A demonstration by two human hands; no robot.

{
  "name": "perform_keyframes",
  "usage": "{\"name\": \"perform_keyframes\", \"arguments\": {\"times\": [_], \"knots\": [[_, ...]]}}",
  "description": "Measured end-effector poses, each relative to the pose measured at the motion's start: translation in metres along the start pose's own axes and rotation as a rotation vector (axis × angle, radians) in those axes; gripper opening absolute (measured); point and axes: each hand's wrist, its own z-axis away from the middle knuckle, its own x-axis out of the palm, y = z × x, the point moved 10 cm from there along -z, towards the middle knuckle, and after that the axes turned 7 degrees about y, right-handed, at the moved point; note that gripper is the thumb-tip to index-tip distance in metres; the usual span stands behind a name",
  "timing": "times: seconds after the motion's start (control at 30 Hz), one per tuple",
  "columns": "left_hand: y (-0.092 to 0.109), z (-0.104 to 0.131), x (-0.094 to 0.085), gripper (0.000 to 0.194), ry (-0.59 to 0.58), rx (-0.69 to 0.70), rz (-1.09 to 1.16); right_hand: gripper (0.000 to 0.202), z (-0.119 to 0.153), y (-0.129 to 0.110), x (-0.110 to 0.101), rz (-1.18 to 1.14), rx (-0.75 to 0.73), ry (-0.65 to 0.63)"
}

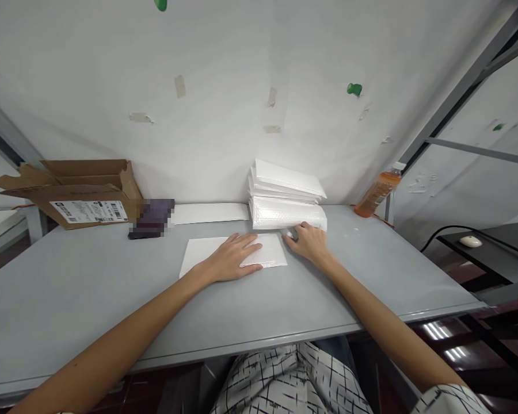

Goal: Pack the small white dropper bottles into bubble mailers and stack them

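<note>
A white padded envelope (274,253) lies flat on the grey table. My left hand (234,257) rests on it with the fingers spread. Just right of the envelope, my right hand (307,242) is closed at the front edge of a stack of white bubble envelopes (285,213). Its fingers are curled near a small whitish thing, and what they hold is too small to make out. The stack leans in a loose pile near the wall. A flat white strip (211,213) lies along the wall, left of the stack.
An open cardboard box (95,198) with a label stands at the back left, beside a dark blurred object (152,218). An orange drink bottle (379,191) leans at the back right. Beyond the table's right edge, a white mouse (470,241) sits on a dark shelf.
</note>
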Motion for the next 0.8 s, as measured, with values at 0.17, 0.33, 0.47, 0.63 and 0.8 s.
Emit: {"name": "perform_keyframes", "arguments": {"times": [0.17,0.33,0.47,0.63,0.8], "knots": [[0.002,-0.001,-0.004,0.058,0.021,0.021,-0.007,0.024,-0.003,0.008,-0.001,-0.113,-0.023,-0.158],[0.003,-0.001,-0.01,0.052,0.006,0.032,0.019,0.025,0.003,0.025,0.003,-0.357,-0.092,-0.441],[0.004,-0.001,-0.022,0.044,-0.012,0.038,0.074,0.038,0.011,0.044,0.01,-0.441,-0.057,-0.586],[-0.005,-0.003,-0.043,0.043,0.036,0.005,0.149,0.058,0.008,0.046,0.009,-0.417,-0.09,-0.51],[-0.015,-0.003,-0.055,0.042,0.095,-0.024,0.203,0.048,0.004,0.029,0.003,-0.387,-0.194,-0.408]]}}
